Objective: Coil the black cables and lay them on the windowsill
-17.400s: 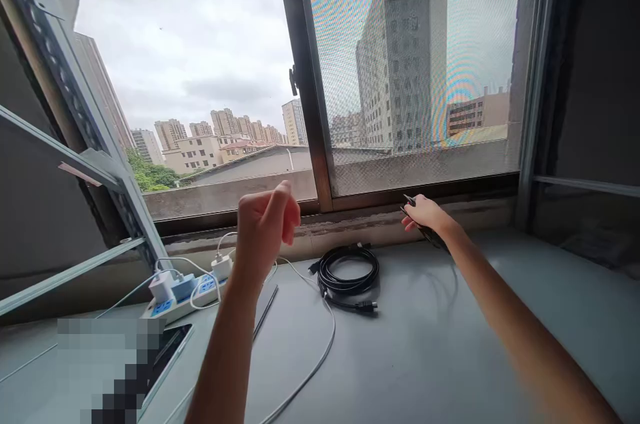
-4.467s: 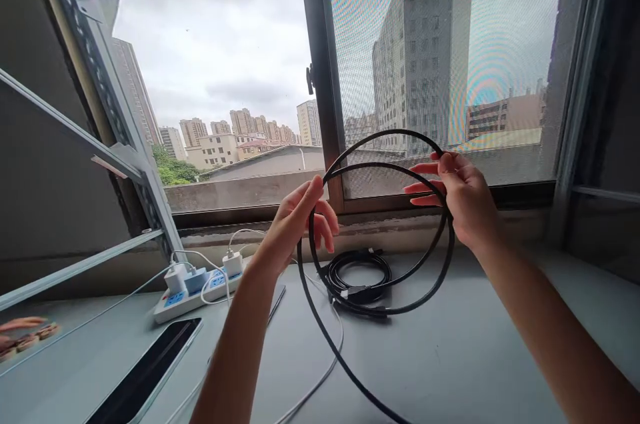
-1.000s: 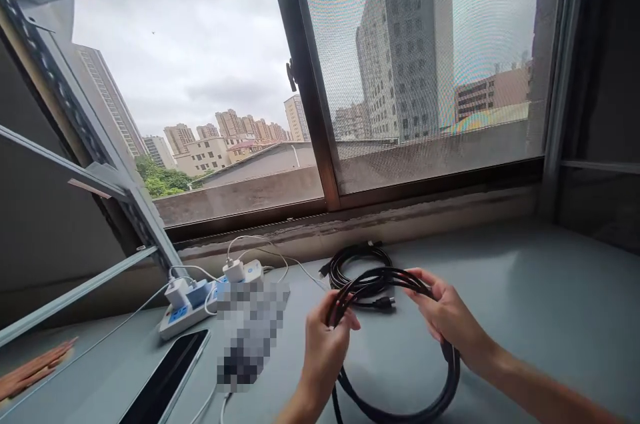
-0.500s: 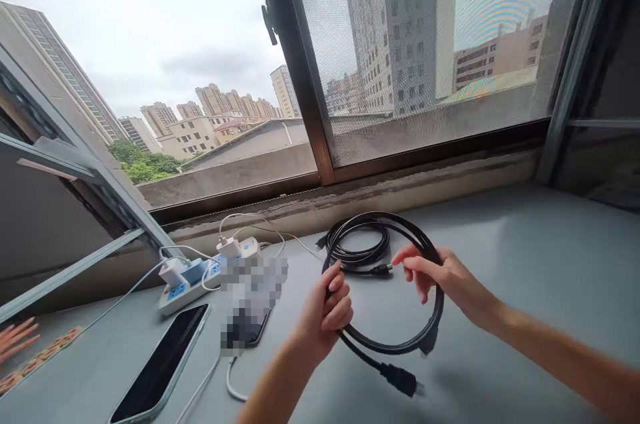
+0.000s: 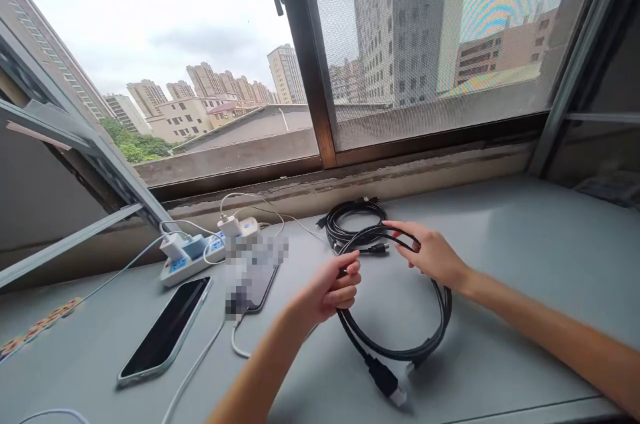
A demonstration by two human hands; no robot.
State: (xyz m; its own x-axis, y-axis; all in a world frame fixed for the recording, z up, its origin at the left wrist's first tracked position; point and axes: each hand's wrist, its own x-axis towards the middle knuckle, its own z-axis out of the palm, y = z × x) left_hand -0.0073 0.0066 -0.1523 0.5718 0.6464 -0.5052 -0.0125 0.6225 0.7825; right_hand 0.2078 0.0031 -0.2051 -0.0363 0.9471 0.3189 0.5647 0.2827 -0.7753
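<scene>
A black cable (image 5: 395, 351) with moulded plug ends is looped into a ring above the grey tabletop. My left hand (image 5: 333, 284) is closed round the left side of that ring. At the ring's upper right, my right hand (image 5: 433, 252) has its fingers curled on the cable strands, the fingertips partly hidden. One cable plug (image 5: 384, 377) with a pale tip hangs at the lower front, and a second end shows just right of it. Behind the ring lies another coiled black cable (image 5: 353, 209), with its plug (image 5: 377, 249) pointing right.
To the left, a white power strip (image 5: 170, 272) holds several chargers with white cords. A phone (image 5: 165, 331) lies on the tabletop (image 5: 530, 317), and a second phone (image 5: 263, 287), partly blurred out, is beside it. A window frame (image 5: 320, 124) rises behind.
My right hand has moved up along the ring and now has its fingers on the cable. The ring has sagged lower and wider. Another person's hand at far left is gone from view.
</scene>
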